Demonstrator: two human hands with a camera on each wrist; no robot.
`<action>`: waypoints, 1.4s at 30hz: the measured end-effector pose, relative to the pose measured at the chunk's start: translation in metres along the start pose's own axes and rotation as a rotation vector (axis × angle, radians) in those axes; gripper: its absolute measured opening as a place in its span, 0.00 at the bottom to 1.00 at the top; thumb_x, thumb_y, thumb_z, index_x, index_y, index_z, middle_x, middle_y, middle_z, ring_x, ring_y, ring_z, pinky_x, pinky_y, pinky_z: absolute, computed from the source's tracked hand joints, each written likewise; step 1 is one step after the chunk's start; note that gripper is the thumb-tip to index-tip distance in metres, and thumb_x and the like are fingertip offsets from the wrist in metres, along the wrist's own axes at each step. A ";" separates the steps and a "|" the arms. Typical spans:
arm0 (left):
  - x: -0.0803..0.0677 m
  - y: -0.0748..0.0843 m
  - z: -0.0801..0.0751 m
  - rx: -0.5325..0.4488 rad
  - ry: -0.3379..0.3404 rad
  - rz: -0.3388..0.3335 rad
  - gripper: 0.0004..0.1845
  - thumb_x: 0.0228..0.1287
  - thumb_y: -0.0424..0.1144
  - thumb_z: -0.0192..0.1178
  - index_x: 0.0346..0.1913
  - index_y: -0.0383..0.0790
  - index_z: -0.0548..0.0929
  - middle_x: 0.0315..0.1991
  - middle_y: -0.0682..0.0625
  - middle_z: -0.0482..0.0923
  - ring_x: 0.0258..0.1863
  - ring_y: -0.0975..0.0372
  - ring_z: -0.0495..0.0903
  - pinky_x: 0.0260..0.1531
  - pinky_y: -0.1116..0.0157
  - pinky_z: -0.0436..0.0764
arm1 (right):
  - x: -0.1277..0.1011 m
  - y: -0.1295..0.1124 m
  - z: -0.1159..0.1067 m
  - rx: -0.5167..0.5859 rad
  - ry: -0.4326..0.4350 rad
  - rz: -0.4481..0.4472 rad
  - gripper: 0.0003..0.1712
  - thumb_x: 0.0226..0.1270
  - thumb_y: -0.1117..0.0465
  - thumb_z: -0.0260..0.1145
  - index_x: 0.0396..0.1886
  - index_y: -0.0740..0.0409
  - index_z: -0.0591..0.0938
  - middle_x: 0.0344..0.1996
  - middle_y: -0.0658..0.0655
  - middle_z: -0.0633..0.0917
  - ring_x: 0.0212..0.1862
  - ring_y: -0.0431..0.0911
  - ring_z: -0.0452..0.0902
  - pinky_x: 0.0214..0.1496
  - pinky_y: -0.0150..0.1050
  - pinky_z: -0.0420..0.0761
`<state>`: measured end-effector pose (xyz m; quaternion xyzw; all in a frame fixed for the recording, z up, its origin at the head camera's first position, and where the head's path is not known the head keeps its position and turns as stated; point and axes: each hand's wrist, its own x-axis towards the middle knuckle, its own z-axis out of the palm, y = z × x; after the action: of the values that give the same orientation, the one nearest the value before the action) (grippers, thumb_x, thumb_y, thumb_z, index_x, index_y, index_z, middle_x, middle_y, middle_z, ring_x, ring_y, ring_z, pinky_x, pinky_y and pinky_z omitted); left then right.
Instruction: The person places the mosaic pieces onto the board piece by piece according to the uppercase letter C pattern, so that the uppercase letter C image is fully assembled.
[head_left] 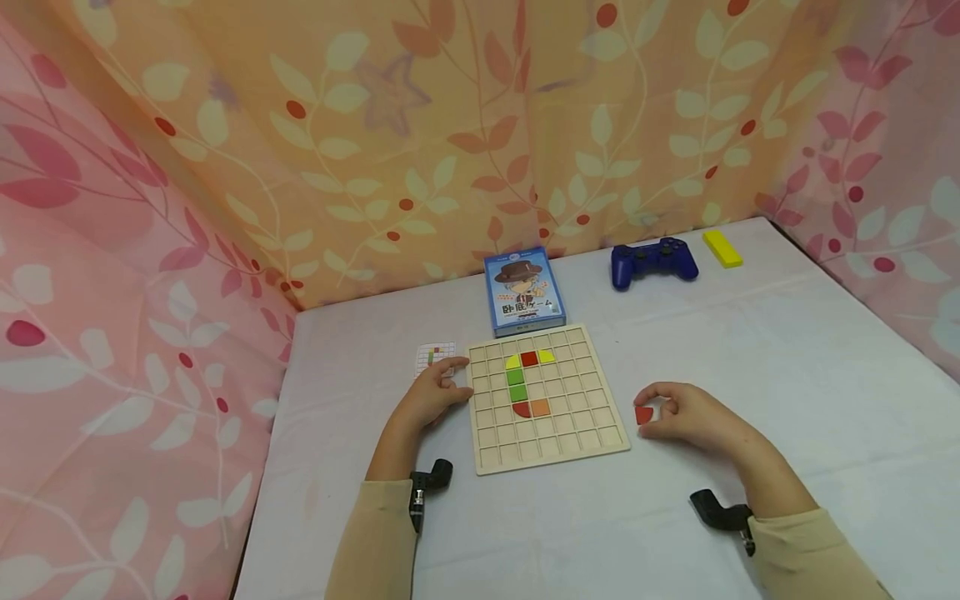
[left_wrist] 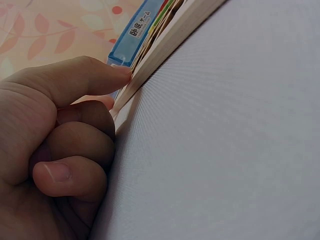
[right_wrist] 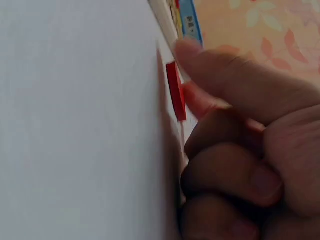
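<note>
A pale wooden grid board [head_left: 558, 433] lies on the table. Red, orange, green and yellow pieces sit in its cells, among them a dark red square [head_left: 529, 358] and an orange square [head_left: 541, 407]. My left hand [head_left: 433, 395] rests beside the board, its thumb and index fingertips at the left edge and the other fingers curled in. To the right of the board, my right hand [head_left: 686, 417] pinches a red quarter-circle piece [right_wrist: 175, 92] between thumb and index finger, low over the cloth. Partly behind the left hand lies a small pattern card [head_left: 426, 353].
A blue game box [head_left: 525, 292] stands just behind the board. Farther right at the back are a dark blue game controller [head_left: 654, 262] and a yellow block [head_left: 722, 248]. Patterned curtains [head_left: 360, 167] hang around the white-covered table [head_left: 570, 533].
</note>
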<state>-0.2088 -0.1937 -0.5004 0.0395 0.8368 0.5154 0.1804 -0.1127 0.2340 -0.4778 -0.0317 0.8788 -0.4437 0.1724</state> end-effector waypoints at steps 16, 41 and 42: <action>0.003 0.000 0.000 0.005 0.011 -0.010 0.32 0.61 0.39 0.73 0.69 0.52 0.76 0.15 0.54 0.68 0.07 0.63 0.60 0.08 0.66 0.60 | 0.005 -0.001 0.003 -0.048 0.066 0.021 0.19 0.58 0.56 0.79 0.46 0.57 0.85 0.15 0.48 0.71 0.19 0.43 0.65 0.24 0.37 0.66; 0.002 -0.002 0.000 -0.008 -0.005 -0.017 0.33 0.61 0.39 0.73 0.70 0.51 0.76 0.16 0.54 0.69 0.07 0.63 0.61 0.08 0.66 0.61 | 0.027 -0.072 -0.037 0.008 0.080 -0.085 0.24 0.62 0.54 0.77 0.54 0.59 0.83 0.16 0.49 0.67 0.20 0.43 0.58 0.21 0.36 0.58; 0.001 -0.001 0.000 -0.006 -0.004 -0.017 0.33 0.61 0.39 0.73 0.70 0.51 0.76 0.16 0.54 0.69 0.07 0.63 0.61 0.08 0.66 0.61 | 0.028 -0.074 -0.037 0.009 0.083 -0.092 0.24 0.62 0.54 0.77 0.54 0.59 0.84 0.16 0.49 0.67 0.20 0.43 0.58 0.21 0.36 0.58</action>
<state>-0.2099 -0.1939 -0.5018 0.0329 0.8352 0.5163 0.1865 -0.1588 0.2119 -0.4063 -0.0527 0.8808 -0.4561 0.1154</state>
